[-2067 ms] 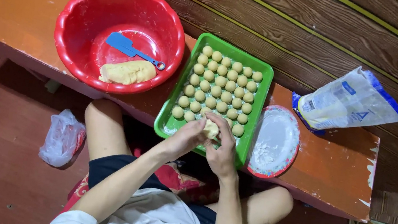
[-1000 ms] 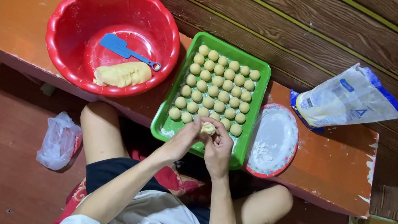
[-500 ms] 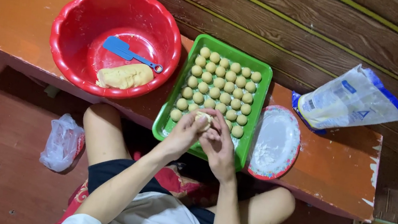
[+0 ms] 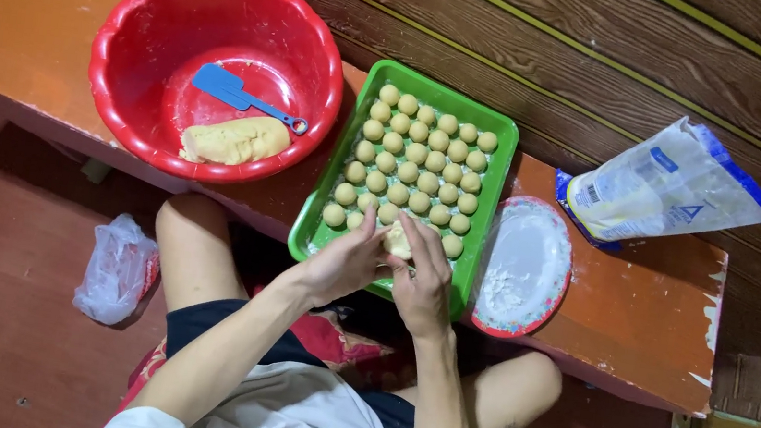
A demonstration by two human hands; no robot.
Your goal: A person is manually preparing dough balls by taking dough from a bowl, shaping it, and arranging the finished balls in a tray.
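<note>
A tray (image 4: pixel 498 175) is sitting on the bench (image 4: pixel 640 304), with rows of dough balls (image 4: pixel 420 166) lying in it. A bowl (image 4: pixel 132 29) is standing to its left, holding a dough lump (image 4: pixel 235 139) and a spatula (image 4: pixel 238 95) behind it. A plate (image 4: pixel 529 266) is lying just right of the tray, and a flour bag (image 4: pixel 669 187) is lying farther right.

My one camera sits on my head, looking almost straight down from fairly high at the long orange wooden bench (image 4: pixel 58 0), whose near edge crosses above my folded legs.
</note>
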